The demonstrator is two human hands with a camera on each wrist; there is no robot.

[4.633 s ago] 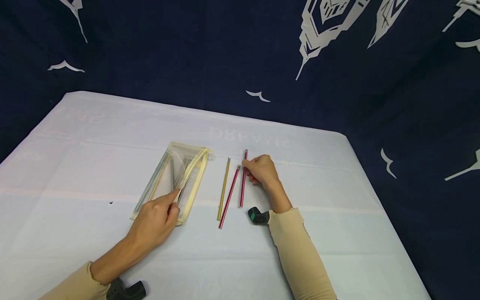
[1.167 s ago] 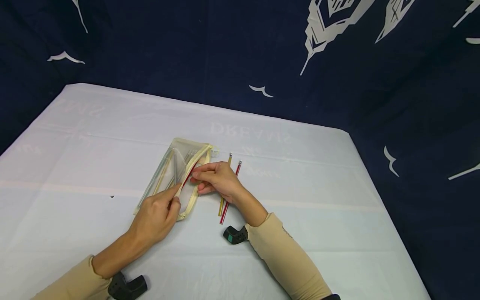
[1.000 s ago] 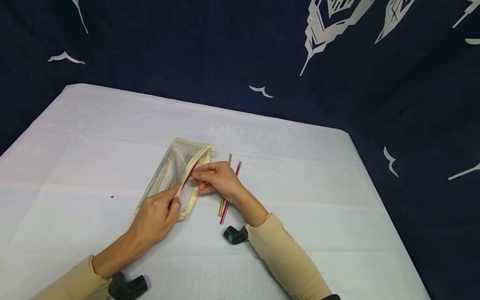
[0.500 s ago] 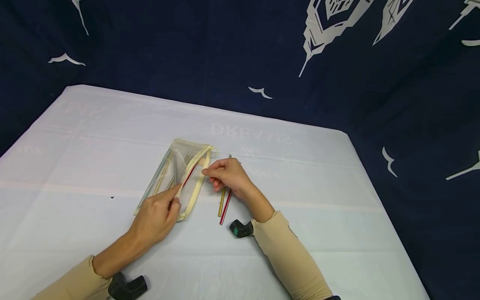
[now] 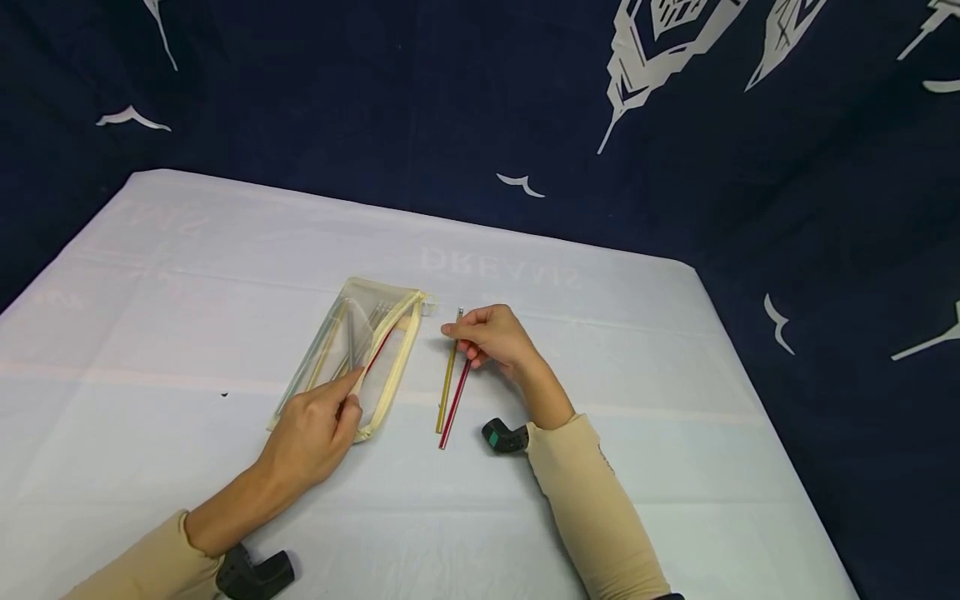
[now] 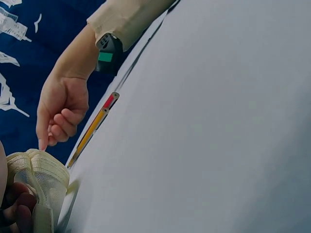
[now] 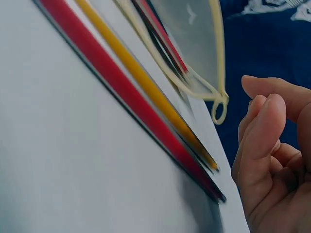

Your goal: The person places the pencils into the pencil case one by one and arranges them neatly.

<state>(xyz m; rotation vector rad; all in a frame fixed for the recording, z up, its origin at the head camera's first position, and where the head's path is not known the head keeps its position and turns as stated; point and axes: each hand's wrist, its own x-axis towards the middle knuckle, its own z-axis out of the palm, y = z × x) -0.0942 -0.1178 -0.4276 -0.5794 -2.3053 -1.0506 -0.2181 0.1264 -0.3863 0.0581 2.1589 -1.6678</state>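
A translucent mesh zipper pouch [image 5: 303, 362] with cream edging lies on the white table, its mouth parted. My left hand [image 5: 311, 429] holds the zipper edge of its mouth, the index finger along it. Inside show several slim rods, forks at the far end and a red pencil [image 5: 380, 350] just within the opening. Right of the pouch lie a yellow pencil [image 5: 448, 383] and another red pencil [image 5: 455, 408], side by side. Over their far ends hovers my right hand [image 5: 495, 337], loosely bent and holding nothing; it hides part of them. In the right wrist view, its fingertips are apart from both pencils.
The white tablecloth [image 5: 675, 467] spreads around the pouch, with a dark speck [image 5: 223, 394] to the left. A dark blue patterned curtain [image 5: 337, 108] hangs behind the table's far edge. A small loop [image 7: 220, 110] sticks out from the pouch corner.
The red pencil that lay furthest right was picked up by my right hand, put into the pouch and let go. That hand has moved back right over the other pencils; the left stays put.
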